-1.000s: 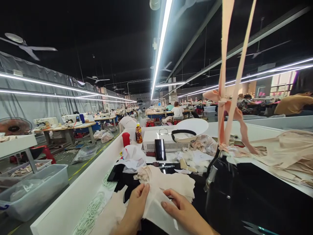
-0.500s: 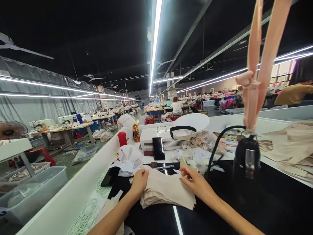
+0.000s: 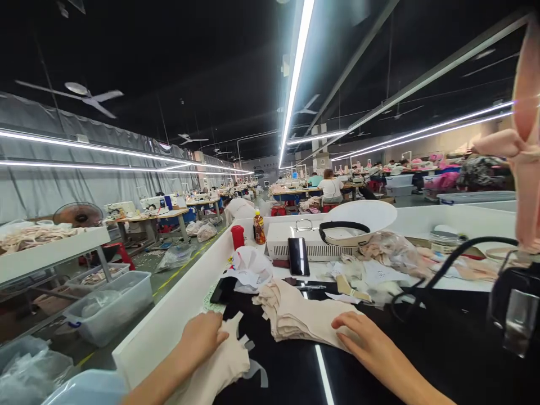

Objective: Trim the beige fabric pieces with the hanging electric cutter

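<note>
A stack of cream fabric pieces (image 3: pixel 301 315) lies fanned on the black tabletop, its left end curling up. My right hand (image 3: pixel 365 334) rests over the stack's right end, fingers apart and lightly bent. To the left, a second group of cream fabric pieces (image 3: pixel 228 360), with translucent strips poking out of its side, lies near the table's low wall. My left hand (image 3: pixel 205 337) is at the upper edge of that group, fingers curled onto the cloth and thumb pointing right. Its fingertips are partly hidden.
Behind the stack are a pen (image 3: pixel 312 287), a phone (image 3: pixel 298 256) propped against a white vented box (image 3: pixel 274 244), and a white visor (image 3: pixel 360 219). Crumpled white material (image 3: pixel 251 267) sits left. A black device with a cable (image 3: pixel 517 315) stands right. A white wall (image 3: pixel 169 320) borders the left.
My left hand has left the stack and moved down-left to the other fabric pieces. My right hand has shifted down the stack's right end. The view has turned left.
</note>
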Tool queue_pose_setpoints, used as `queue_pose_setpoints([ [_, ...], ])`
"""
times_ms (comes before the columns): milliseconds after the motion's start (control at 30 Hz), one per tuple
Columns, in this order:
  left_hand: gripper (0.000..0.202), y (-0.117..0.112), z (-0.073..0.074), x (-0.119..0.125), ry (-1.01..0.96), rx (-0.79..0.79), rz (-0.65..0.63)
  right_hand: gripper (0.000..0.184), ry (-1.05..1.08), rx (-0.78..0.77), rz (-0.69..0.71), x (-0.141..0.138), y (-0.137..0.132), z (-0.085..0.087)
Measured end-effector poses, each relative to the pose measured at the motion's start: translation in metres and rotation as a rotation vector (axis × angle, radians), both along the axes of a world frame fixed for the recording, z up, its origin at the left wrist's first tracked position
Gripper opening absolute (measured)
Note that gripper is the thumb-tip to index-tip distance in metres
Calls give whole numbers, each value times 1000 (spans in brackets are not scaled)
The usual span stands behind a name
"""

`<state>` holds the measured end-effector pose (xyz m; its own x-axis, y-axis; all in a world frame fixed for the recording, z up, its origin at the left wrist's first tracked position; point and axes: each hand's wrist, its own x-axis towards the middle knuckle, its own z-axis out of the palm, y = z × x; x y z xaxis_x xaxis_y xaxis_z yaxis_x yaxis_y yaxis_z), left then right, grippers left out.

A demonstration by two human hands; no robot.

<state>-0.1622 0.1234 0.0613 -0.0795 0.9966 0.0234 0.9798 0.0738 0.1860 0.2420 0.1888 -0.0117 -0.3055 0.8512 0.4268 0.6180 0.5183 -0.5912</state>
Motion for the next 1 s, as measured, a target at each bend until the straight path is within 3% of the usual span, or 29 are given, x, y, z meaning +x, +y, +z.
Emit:
queue_pose_setpoints([
  [100,23,-20,-12,-5,29,-60,21,27,-34,-16,39,-6,-7,-2],
  [267,22,-22,-25,-2,-48,-10,10,21,-67,-33,153,-24,-22,-1],
  [500,27,-28,-25,-18,-273,61,8,21,-135,-129,297,-39,-46,8],
  [800,29,-33,-33,-26,-340,-103,99,23,-138,-147,380,-60,-61,11],
  [1000,24,-42,-19,-21,-452,13,57,23,-136,-188,412,-67,-76,22],
])
